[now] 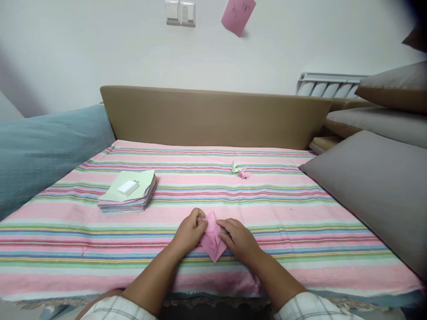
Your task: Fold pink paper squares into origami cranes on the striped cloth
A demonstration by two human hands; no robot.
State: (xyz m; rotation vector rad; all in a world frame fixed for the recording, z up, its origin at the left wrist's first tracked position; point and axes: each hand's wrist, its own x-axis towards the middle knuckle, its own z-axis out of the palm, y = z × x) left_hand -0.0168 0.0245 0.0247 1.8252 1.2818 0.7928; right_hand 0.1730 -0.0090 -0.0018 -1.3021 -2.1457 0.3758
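A partly folded sheet of pink origami paper (213, 249) lies on the striped bedcover in front of me, shaped like a kite with its point towards me. My left hand (192, 229) is closed, thumb and curled fingers pinching the paper's upper left edge. On the other side, my right hand (238, 240) grips the right edge between thumb and fingertips. Creases and a raised flap show along the middle of the paper. Farther off sit two small folded paper cranes, a pale green crane (235, 168) and a pink crane (244, 174), close beside each other.
To the left, a stack of coloured paper (128, 205) carries a white charger plug (128, 187). Grey cushions (370, 191) line the right side, a blue-covered armrest (53, 151) the left. A brown backrest (213, 118) closes off the far edge of the striped cover (187, 182).
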